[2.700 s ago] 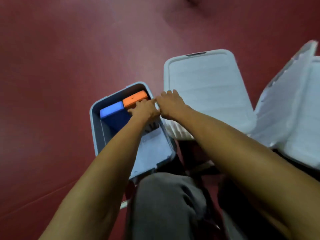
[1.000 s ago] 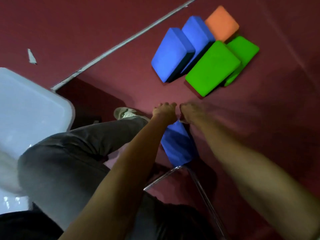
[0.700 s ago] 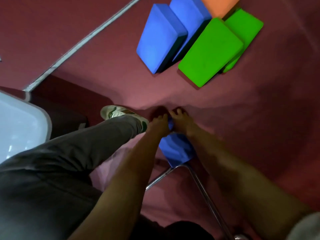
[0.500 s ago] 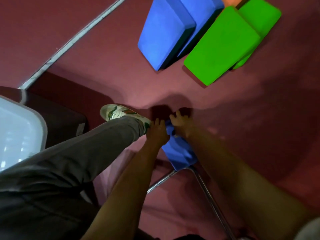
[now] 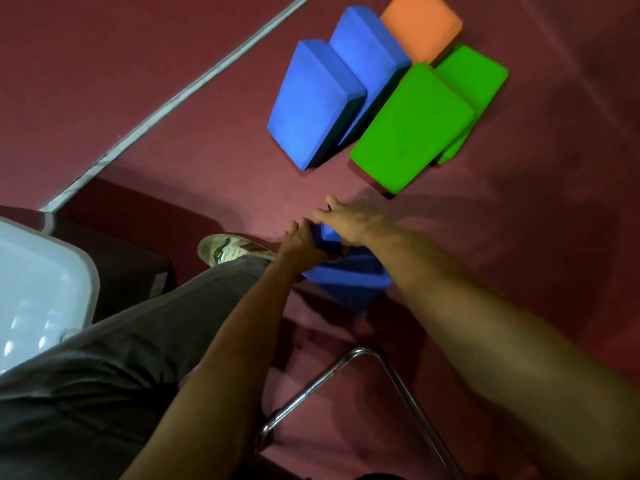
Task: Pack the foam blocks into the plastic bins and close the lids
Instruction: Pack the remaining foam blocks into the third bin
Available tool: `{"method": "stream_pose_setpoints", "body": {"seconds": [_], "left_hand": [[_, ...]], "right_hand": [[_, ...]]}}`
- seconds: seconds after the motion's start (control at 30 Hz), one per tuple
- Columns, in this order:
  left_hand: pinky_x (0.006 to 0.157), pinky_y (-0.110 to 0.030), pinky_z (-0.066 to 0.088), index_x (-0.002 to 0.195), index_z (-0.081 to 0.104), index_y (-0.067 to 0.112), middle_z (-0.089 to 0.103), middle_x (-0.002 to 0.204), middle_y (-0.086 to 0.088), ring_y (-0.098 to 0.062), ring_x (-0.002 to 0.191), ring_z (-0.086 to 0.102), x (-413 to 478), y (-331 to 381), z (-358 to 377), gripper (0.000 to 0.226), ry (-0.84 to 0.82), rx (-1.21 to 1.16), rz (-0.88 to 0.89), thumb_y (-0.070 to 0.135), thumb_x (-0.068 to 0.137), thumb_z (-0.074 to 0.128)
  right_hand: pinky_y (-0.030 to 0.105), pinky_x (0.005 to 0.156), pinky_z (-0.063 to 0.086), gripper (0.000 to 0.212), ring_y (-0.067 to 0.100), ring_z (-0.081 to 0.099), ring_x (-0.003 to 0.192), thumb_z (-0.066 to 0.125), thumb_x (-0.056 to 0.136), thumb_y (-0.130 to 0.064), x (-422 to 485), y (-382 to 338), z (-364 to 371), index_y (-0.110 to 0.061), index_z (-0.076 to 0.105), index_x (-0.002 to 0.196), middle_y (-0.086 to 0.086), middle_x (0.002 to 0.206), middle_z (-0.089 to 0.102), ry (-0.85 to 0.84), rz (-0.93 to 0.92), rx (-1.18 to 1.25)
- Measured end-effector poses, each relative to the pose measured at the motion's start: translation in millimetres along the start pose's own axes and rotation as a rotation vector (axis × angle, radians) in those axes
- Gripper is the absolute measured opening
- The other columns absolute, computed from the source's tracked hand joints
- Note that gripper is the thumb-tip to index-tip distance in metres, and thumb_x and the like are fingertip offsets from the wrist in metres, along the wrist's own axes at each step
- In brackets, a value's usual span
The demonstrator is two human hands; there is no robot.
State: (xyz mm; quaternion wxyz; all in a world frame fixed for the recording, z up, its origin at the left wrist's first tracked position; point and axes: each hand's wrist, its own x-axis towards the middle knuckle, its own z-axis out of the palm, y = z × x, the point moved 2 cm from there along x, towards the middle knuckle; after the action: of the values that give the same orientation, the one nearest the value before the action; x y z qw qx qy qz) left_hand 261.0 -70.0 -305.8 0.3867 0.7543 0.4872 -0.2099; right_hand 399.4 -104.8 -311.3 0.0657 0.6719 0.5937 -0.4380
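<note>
My left hand [image 5: 299, 242] and my right hand [image 5: 348, 221] hold a blue foam block [image 5: 349, 277] between them, just above the red floor. The left hand's fingers curl round its far left edge. Resting over the block's far right end, the right hand has its fingers pointing away from me. Farther off lies a pile of blocks: two blue blocks [image 5: 315, 102] [image 5: 370, 53], an orange block [image 5: 420, 26] and two green blocks [image 5: 412, 126] [image 5: 472, 79]. A pale plastic bin [image 5: 38, 289] shows at the left edge.
My leg in grey trousers and a white shoe [image 5: 232, 249] lie left of the hands. A chrome chair leg [image 5: 329, 375] crosses the floor below the held block. A white line [image 5: 173, 95] runs diagonally across the red floor.
I turned from the bin with the blue and orange blocks toward the pile. Both hands closed on the blue block by my foot, and it has risen and tilted off the floor.
</note>
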Motion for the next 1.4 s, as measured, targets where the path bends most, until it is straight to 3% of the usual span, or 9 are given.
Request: {"method": "stream_pose_setpoints", "body": {"seconds": [0.13,0.23,0.37,0.53,0.73,0.9,1.1,1.2,1.4], "left_hand": [[0.104,-0.039,0.037,0.134,0.049,0.01,0.052,0.12,-0.011,-0.033,0.121,0.042,11,40,-48,0.091,0.01,0.17,0.058,0.058,0.066,0.084],[0.104,-0.046,0.04,0.135,0.047,0.013,0.043,0.124,-0.016,-0.037,0.124,0.039,20,49,-81,0.102,0.095,0.219,0.051,0.062,0.055,0.087],[0.092,-0.049,0.045,0.13,0.042,0.016,0.041,0.126,-0.013,-0.037,0.119,0.041,23,47,-115,0.096,0.248,0.298,0.057,0.056,0.055,0.088],[0.086,-0.047,0.042,0.136,0.042,0.016,0.055,0.119,-0.01,-0.038,0.108,0.054,19,14,-154,0.088,0.424,0.539,0.218,0.048,0.063,0.08],[0.082,-0.046,0.04,0.133,0.044,0.016,0.056,0.115,-0.008,-0.035,0.101,0.054,-6,-39,-195,0.094,0.578,0.611,0.167,0.06,0.06,0.08],[0.093,-0.049,0.04,0.132,0.045,0.014,0.053,0.121,-0.009,-0.035,0.108,0.051,-49,-73,-236,0.088,0.644,0.626,0.061,0.048,0.061,0.082],[0.096,-0.047,0.038,0.136,0.045,0.016,0.055,0.122,-0.007,-0.035,0.108,0.052,-127,-116,-283,0.083,0.761,0.679,-0.065,0.037,0.064,0.079],[0.092,-0.045,0.039,0.142,0.042,0.017,0.056,0.122,-0.006,-0.035,0.107,0.053,-171,-140,-304,0.089,0.83,0.631,-0.152,0.039,0.064,0.08],[0.093,-0.044,0.038,0.153,0.031,0.018,0.055,0.127,-0.007,-0.035,0.113,0.05,-259,-158,-338,0.099,0.973,0.503,-0.261,0.032,0.066,0.076]], "right_hand": [[0.049,0.097,0.049,0.098,0.039,0.055,0.123,0.086,0.068,-0.009,-5,7,-55,-0.018,0.028,0.147,0.012,0.15,0.029,0.052,-0.015,-0.164],[0.052,0.097,0.048,0.087,0.042,0.052,0.123,0.077,0.076,-0.007,-3,20,-104,-0.014,0.029,0.148,0.014,0.143,0.034,0.295,0.031,-0.29],[0.05,0.105,0.041,0.091,0.045,0.039,0.133,0.078,0.082,-0.031,21,31,-160,-0.009,0.023,0.151,0.021,0.151,0.028,0.553,0.34,0.058],[0.048,0.115,0.032,0.115,0.04,0.028,0.144,0.076,0.078,-0.058,69,27,-168,-0.001,0.013,0.156,0.022,0.157,0.026,0.549,0.534,0.341],[0.044,0.106,0.041,0.101,0.035,0.035,0.136,0.08,0.069,-0.063,84,-19,-153,-0.006,0.043,0.143,0.017,0.15,0.032,0.683,0.723,0.4],[0.051,0.105,0.045,0.089,0.039,0.031,0.138,0.084,0.073,-0.025,87,-82,-158,-0.016,0.033,0.145,0.012,0.152,0.025,0.551,0.462,0.289],[0.061,0.104,0.039,0.092,0.036,0.035,0.132,0.086,0.066,-0.02,73,-158,-179,-0.02,0.033,0.141,0.013,0.138,0.039,0.444,0.056,0.005],[0.055,0.1,0.045,0.094,0.033,0.036,0.127,0.092,0.055,-0.017,61,-204,-199,-0.021,0.037,0.132,0.012,0.13,0.044,0.431,-0.166,-0.078],[0.044,0.102,0.042,0.079,0.031,0.037,0.123,0.076,0.06,-0.008,13,-319,-252,-0.018,0.041,0.13,0.009,0.121,0.043,0.483,-0.482,-0.338]]}}
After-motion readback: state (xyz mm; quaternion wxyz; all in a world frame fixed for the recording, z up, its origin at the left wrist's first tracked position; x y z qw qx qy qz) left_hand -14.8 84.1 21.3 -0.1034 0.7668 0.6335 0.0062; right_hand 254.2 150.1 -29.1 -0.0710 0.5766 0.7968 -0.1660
